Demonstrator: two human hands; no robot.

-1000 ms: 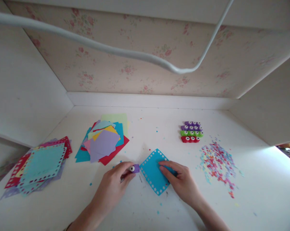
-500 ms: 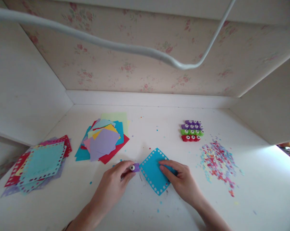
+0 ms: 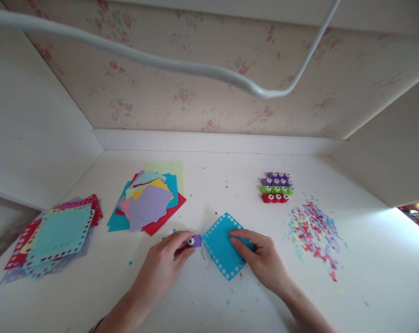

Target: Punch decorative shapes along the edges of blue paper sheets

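Observation:
Between thumb and fingers, my left hand (image 3: 169, 259) grips a small purple paper punch (image 3: 196, 241) with a white button. The punch is at the left corner of a blue paper square (image 3: 223, 245); whether the paper sits inside its slot I cannot tell. Small flower-shaped holes run along the square's edges that show. My right hand (image 3: 259, 259) pinches the square near its right corner, which the fingers partly hide.
Cut paper sheets (image 3: 150, 203) lie piled at back left. Farther left is a stack of punched squares (image 3: 61, 231). Rows of purple, green and red punches (image 3: 277, 188) stand at back right, beside scattered confetti (image 3: 315, 231). A white cable (image 3: 195, 69) crosses above.
The view has shifted very slightly. Both hands, the punch and the blue square keep the same places relative to each other.

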